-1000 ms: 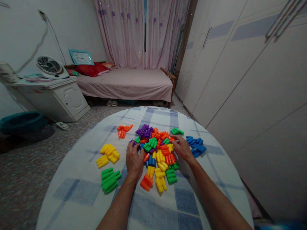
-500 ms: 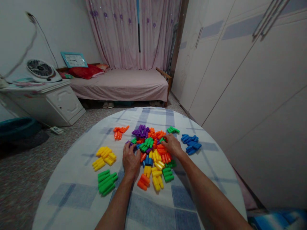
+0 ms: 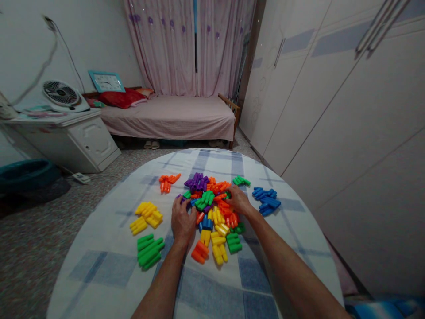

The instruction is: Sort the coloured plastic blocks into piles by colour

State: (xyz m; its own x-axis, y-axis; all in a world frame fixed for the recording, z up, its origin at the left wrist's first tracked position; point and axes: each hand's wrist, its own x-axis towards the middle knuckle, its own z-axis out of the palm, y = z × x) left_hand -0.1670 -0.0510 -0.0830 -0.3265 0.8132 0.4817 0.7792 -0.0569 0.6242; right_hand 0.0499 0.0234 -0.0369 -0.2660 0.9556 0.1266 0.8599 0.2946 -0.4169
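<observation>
Plastic finger-shaped building blocks lie in a mixed heap in the middle of the round table. My left hand (image 3: 182,221) rests at the heap's left side, fingers apart, its fingertips by a purple block (image 3: 179,198). At the right side my right hand (image 3: 239,200) has its fingers curled at an orange block (image 3: 220,197); the fingertips are partly hidden. Between the hands lie green blocks (image 3: 205,200), with a purple cluster (image 3: 196,182) behind them. Yellow blocks (image 3: 219,252) and a loose orange block (image 3: 200,252) spread towards me.
Apart from the heap lie yellow blocks (image 3: 146,217), green blocks (image 3: 150,251), orange blocks (image 3: 168,181), blue blocks (image 3: 266,200) and a small green group (image 3: 241,180). A checked cloth (image 3: 99,274) covers the table. A bed (image 3: 172,117) and wardrobe (image 3: 332,133) stand beyond.
The view has shifted slightly, moving everything a little to the right. An orange block by my right fingertips has changed position. My left hand stays in place on the heap.
</observation>
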